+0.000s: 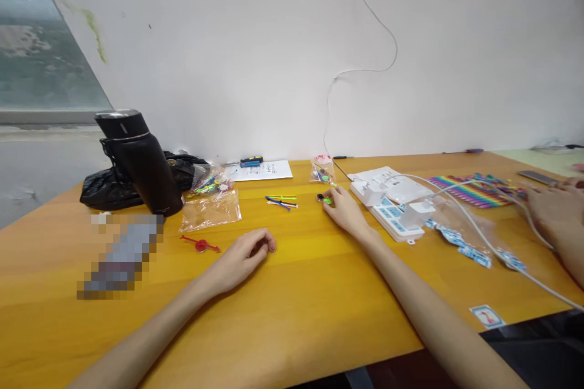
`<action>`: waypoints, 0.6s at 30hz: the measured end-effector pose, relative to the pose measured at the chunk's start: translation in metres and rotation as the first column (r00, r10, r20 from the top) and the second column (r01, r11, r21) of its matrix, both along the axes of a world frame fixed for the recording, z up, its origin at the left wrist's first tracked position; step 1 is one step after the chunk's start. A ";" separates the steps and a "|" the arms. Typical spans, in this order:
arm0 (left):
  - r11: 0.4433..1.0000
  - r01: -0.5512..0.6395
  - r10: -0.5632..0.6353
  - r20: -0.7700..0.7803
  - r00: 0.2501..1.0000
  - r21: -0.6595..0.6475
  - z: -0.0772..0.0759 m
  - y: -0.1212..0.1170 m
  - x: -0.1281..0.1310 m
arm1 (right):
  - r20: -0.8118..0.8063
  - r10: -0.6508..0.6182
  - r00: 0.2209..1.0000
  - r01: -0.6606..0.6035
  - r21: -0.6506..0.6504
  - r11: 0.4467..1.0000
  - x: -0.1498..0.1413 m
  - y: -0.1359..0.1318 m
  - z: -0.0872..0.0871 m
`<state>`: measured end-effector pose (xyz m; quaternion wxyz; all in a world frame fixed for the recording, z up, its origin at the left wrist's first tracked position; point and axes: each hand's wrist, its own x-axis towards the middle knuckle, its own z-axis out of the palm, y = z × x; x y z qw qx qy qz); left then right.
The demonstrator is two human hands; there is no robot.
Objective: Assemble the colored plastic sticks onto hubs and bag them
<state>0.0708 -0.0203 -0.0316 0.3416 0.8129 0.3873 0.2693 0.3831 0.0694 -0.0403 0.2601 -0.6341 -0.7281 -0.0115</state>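
My left hand rests on the wooden table with its fingers curled in; nothing shows in it. To its left lies a red plastic piece with two thin arms and a round middle. My right hand reaches farther in, its fingertips closed at a small bright green round piece. A black round piece sits just left of these fingers. Between and beyond the hands are several thin plastic sticks, yellow-green, blue, black and white. A small clear bag of coloured parts stands behind my right hand.
A black bottle stands at left before a black plastic bag. Flat clear bag nearby. On the right are a white power strip, cables and rainbow-coloured sticks. Another person's hand is at the far right.
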 end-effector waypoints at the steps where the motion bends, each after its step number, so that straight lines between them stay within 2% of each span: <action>1: 1.000 -0.002 0.002 0.000 1.000 0.001 0.000 0.000 0.000 | -0.008 -0.001 1.000 0.000 -0.004 1.000 -0.001 -0.001 0.000; 9: 1.000 -0.007 0.007 0.010 1.000 0.021 -0.001 -0.001 0.000 | -0.042 0.006 0.999 -0.006 0.002 1.000 -0.003 -0.002 0.004; 11: 1.000 -0.009 0.009 0.013 1.000 0.022 -0.001 -0.001 0.000 | -0.091 0.030 0.995 -0.029 0.022 0.999 -0.005 -0.003 0.008; 14: 1.000 -0.027 0.027 0.035 0.999 0.005 -0.004 0.000 0.000 | -0.245 0.189 0.951 -0.172 0.089 0.981 -0.017 -0.010 0.015; 18: 0.995 -0.073 0.084 0.149 0.985 -0.073 -0.010 0.002 -0.001 | -0.371 0.461 0.806 -0.422 0.184 0.887 -0.051 -0.033 0.025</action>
